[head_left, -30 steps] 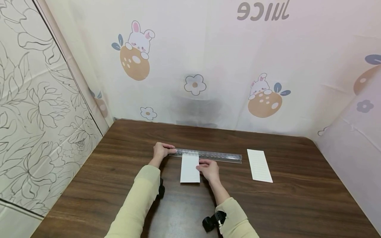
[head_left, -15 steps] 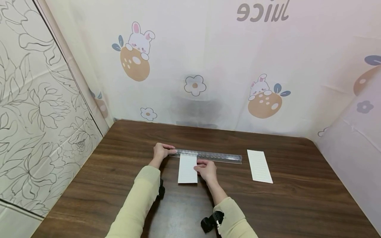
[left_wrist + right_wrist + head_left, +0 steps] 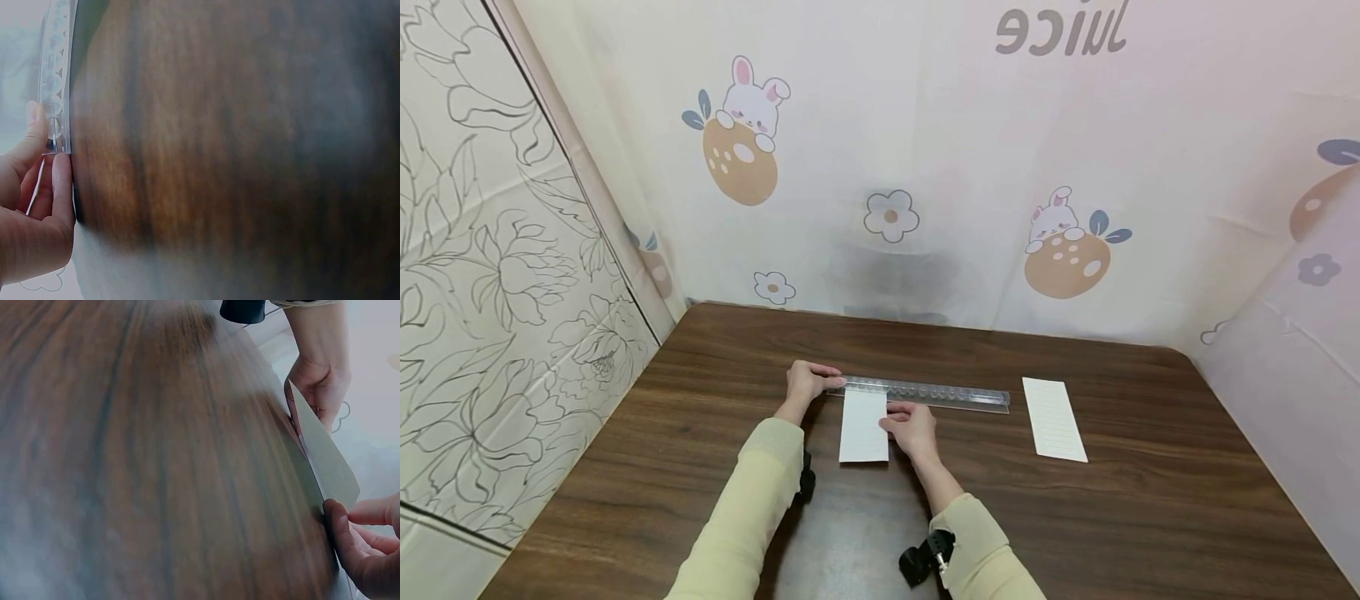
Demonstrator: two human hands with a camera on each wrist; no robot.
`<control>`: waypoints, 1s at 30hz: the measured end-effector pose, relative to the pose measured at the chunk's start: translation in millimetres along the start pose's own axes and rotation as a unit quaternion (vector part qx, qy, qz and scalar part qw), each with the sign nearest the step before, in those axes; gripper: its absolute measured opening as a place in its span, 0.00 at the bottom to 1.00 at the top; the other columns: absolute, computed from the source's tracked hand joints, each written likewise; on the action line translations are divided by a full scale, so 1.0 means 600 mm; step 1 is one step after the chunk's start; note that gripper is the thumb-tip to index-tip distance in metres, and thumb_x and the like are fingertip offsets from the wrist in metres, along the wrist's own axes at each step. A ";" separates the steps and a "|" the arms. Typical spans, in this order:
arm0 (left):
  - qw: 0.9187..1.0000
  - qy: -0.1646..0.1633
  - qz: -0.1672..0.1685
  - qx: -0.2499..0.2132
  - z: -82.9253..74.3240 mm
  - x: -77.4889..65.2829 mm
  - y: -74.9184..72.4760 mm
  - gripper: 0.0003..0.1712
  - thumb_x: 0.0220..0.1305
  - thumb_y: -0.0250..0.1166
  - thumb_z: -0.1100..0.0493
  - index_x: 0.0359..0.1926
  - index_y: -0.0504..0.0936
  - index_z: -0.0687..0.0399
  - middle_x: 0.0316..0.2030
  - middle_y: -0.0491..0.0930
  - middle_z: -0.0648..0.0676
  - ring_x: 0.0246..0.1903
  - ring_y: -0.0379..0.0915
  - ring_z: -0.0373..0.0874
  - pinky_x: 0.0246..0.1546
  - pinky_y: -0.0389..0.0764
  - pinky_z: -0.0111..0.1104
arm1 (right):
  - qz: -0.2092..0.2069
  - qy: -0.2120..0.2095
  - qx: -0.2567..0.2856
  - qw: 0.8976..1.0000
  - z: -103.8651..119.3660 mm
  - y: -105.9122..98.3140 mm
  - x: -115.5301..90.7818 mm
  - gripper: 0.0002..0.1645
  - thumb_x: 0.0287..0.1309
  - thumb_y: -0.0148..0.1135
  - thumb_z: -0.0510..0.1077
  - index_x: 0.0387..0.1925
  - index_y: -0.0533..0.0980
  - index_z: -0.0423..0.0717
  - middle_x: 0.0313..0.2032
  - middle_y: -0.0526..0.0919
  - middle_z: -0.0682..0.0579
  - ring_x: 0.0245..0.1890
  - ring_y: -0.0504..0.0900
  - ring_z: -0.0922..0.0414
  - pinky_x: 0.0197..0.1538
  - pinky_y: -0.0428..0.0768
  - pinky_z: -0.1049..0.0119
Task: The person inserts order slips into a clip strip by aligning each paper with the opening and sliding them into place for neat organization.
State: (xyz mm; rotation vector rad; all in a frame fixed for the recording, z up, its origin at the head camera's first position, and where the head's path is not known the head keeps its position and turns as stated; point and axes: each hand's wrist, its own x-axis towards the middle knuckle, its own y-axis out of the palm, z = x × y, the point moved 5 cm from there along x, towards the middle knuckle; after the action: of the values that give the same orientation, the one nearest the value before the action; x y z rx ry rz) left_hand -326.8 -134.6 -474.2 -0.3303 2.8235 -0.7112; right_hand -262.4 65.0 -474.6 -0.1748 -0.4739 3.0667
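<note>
A long clear plastic strip with a row of round shapes (image 3: 940, 395) lies crosswise on the table. My left hand (image 3: 805, 382) holds its left end, thumb and fingers at the tip in the left wrist view. A small white lined sheet of paper (image 3: 863, 429) meets the strip near that end; its top edge is at or under the clear plastic, I cannot tell which. My right hand (image 3: 913, 429) pinches the paper's right edge. In the right wrist view the paper (image 3: 325, 453) is tilted up from the table between both hands.
Another white lined sheet of paper (image 3: 1055, 419) lies flat on the right, past the strip's right end. The dark wooden table (image 3: 1150, 500) ends at a printed cloth (image 3: 970, 125) behind, with a flower-patterned panel (image 3: 497, 267) at the left.
The paper has slid a little to the left along the strip, together with my right hand. My left hand and the strip have stayed in place.
</note>
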 end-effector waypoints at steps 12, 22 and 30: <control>1.000 0.002 0.004 -0.007 -0.001 0.000 -0.001 0.10 0.38 0.75 0.56 0.25 0.86 0.55 0.28 0.83 0.52 0.49 0.67 0.51 0.54 0.63 0.40 | -0.004 -0.013 -0.010 1.000 0.006 0.011 0.002 0.15 0.43 0.64 0.31 0.38 0.77 0.31 0.26 0.82 0.42 0.27 0.81 0.54 0.27 0.78 0.67; 1.000 0.001 0.003 -0.008 0.001 -0.001 0.000 0.10 0.37 0.75 0.56 0.25 0.86 0.54 0.28 0.83 0.52 0.45 0.71 0.49 0.51 0.67 0.40 | -0.003 -0.020 -0.015 1.000 0.011 0.019 0.001 0.15 0.42 0.63 0.31 0.37 0.77 0.30 0.25 0.82 0.42 0.26 0.81 0.55 0.27 0.78 0.68; 1.000 -0.005 0.005 -0.015 0.000 -0.003 0.001 0.10 0.38 0.75 0.57 0.25 0.86 0.55 0.29 0.83 0.53 0.46 0.69 0.50 0.51 0.67 0.41 | -0.005 -0.027 -0.011 1.000 0.011 0.023 0.001 0.15 0.42 0.63 0.30 0.37 0.77 0.30 0.25 0.82 0.42 0.24 0.81 0.55 0.26 0.78 0.68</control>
State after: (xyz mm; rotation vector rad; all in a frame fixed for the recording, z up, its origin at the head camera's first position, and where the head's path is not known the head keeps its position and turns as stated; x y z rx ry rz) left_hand -325.3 -133.7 -474.4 -0.3244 2.8272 -0.6636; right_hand -263.7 49.8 -472.8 -0.0906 -0.5109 3.0643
